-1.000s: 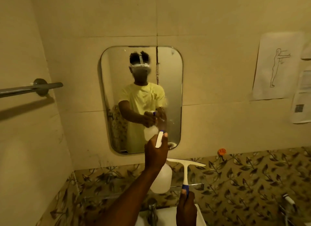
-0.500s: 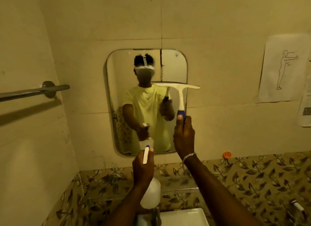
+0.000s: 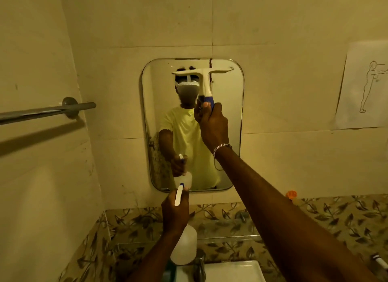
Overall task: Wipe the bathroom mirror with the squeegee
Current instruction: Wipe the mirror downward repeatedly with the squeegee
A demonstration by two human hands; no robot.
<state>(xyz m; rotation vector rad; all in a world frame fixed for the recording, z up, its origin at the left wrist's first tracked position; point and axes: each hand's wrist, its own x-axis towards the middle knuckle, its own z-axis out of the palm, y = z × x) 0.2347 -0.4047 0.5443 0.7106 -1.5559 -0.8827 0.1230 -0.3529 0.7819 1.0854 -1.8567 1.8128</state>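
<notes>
1. The tiled wall is filling most of the view, with a band of leaf-patterned tiles running along its lower part.
2. The mirror, an upright rounded rectangle, is hanging on that wall near the centre and reflecting the person.
3. A paper sheet with a line-drawn figure is sticking to the wall at the right.
4. A metal towel bar is projecting from the wall at the left.
5. The right hand is reaching up, its fingers gripping the blue handle of the squeegee.
6. The squeegee's white blade is lying level against the top of the mirror.
7. The left hand is wrapping its fingers around the head of a white spray bottle, held below the mirror's lower edge, above the sink.
</notes>
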